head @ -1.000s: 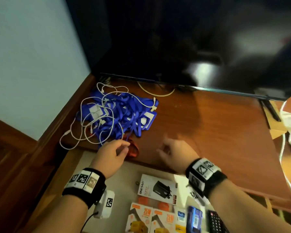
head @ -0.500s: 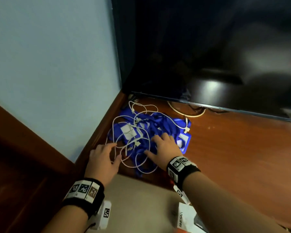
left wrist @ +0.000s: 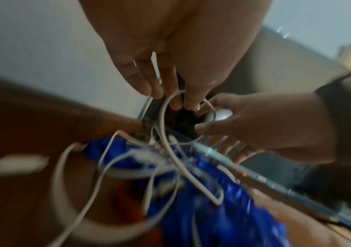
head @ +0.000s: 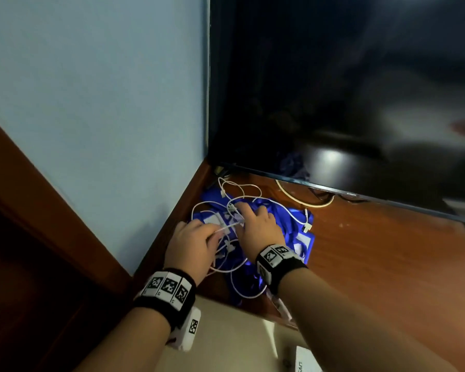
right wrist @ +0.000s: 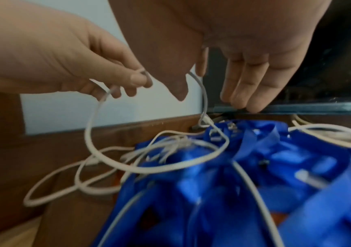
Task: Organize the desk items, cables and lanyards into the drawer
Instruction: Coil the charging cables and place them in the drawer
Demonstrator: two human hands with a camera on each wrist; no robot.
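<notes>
A heap of blue lanyards (head: 287, 224) tangled with white cables (head: 242, 194) lies in the back left corner of the wooden desk (head: 387, 264), just below the screen. Both hands are on the heap. My left hand (head: 212, 234) pinches a loop of white cable (right wrist: 90, 130) between thumb and forefinger (right wrist: 137, 78). My right hand (head: 253, 218) is just right of it, its forefinger hooked on the same loop (left wrist: 164, 127) while the other fingers (right wrist: 240, 93) hang straight over the lanyards (right wrist: 276, 167). The open drawer (head: 239, 334) is below the desk edge.
A large dark screen (head: 333, 89) stands close behind the heap, and a pale wall (head: 105, 116) closes the left side. A cream cable (head: 301, 200) runs under the screen. A white box (head: 306, 361) lies in the drawer. Bare wood stretches to the right.
Both hands went from the desk's front edge to the heap in the corner. The left hand has taken hold of a white cable loop and lifted it; the right hand moved further back.
</notes>
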